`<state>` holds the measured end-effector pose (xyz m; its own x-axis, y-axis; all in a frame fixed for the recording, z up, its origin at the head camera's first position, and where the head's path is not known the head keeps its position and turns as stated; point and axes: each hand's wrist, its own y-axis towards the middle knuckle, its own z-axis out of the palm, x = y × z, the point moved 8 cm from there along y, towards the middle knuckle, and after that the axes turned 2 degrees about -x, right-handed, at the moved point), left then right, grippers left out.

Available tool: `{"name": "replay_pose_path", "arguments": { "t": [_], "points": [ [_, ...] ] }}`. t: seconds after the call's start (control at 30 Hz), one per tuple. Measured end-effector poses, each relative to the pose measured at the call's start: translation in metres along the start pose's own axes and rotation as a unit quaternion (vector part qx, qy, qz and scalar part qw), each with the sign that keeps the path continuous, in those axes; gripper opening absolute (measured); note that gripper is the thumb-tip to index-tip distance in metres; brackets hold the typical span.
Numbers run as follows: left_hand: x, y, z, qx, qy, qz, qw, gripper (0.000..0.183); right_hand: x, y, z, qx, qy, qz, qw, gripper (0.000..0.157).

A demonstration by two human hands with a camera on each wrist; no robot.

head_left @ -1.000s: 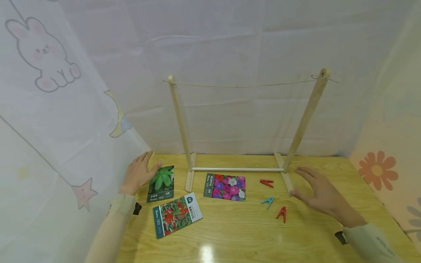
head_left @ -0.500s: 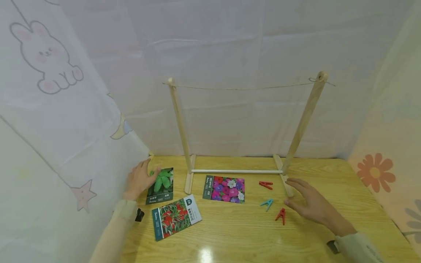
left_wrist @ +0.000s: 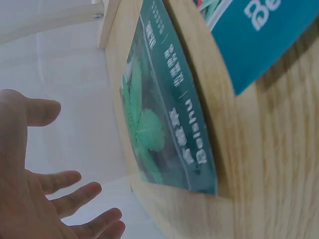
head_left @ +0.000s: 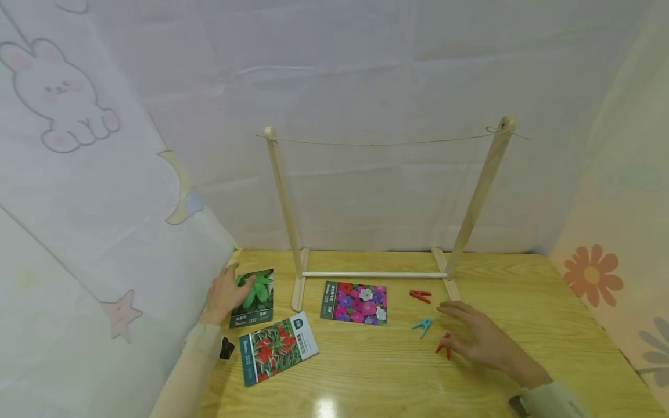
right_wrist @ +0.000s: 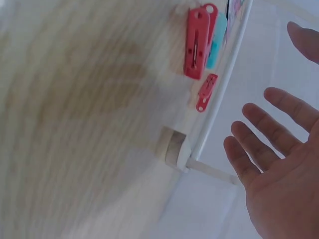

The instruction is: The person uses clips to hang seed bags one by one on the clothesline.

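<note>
My left hand (head_left: pixel 226 296), fingers spread, hovers at the left edge of a seed packet with green leaves (head_left: pixel 254 299); the left wrist view shows nothing in its grasp. In front of that lies a seed packet with red flowers (head_left: pixel 279 348). A third packet with pink and purple petunias (head_left: pixel 355 303) lies further right. My right hand (head_left: pixel 483 337) is held over the table with loosely spread fingers, its thumb overlapping the nearest red clothespin (head_left: pixel 444 343) in the head view. Close by are a blue clothespin (head_left: pixel 422 327) and another red clothespin (head_left: pixel 420 296).
Behind the packets stands a wooden frame with two posts (head_left: pixel 483 186), a white crossbar (head_left: pixel 373 274) and a thin string (head_left: pixel 366 143) tied between the tops. Printed cloth (head_left: pixel 146 232) hangs on the left, back and right around the wooden table (head_left: pixel 387 371).
The right hand has moved left and toward the front, from beside the frame's right foot to over the nearest red clothespin. The left hand has shifted slightly toward the front.
</note>
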<state>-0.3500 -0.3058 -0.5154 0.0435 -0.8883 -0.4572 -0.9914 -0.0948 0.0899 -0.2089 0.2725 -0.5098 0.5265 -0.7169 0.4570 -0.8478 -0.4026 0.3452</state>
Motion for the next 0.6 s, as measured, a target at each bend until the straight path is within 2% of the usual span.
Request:
{"name": "replay_pose_path", "arguments": {
  "t": [0.2, 0.47, 0.6],
  "points": [
    [0.004, -0.002, 0.006, 0.007, -0.002, -0.022, 0.9997, 0.082, 0.006, -0.003, 0.011, 0.024, -0.008, -0.005, 1.000, 0.064],
    [0.012, -0.003, 0.013, 0.014, 0.002, -0.043, 0.9990, 0.083, 0.019, -0.009, 0.018, -0.006, -0.039, -0.098, 0.994, 0.054],
    [0.017, -0.004, 0.016, 0.020, 0.005, -0.057, 0.9982, 0.083, 0.017, -0.012, 0.023, 0.016, -0.020, -0.111, 0.993, 0.052]
  ]
}}
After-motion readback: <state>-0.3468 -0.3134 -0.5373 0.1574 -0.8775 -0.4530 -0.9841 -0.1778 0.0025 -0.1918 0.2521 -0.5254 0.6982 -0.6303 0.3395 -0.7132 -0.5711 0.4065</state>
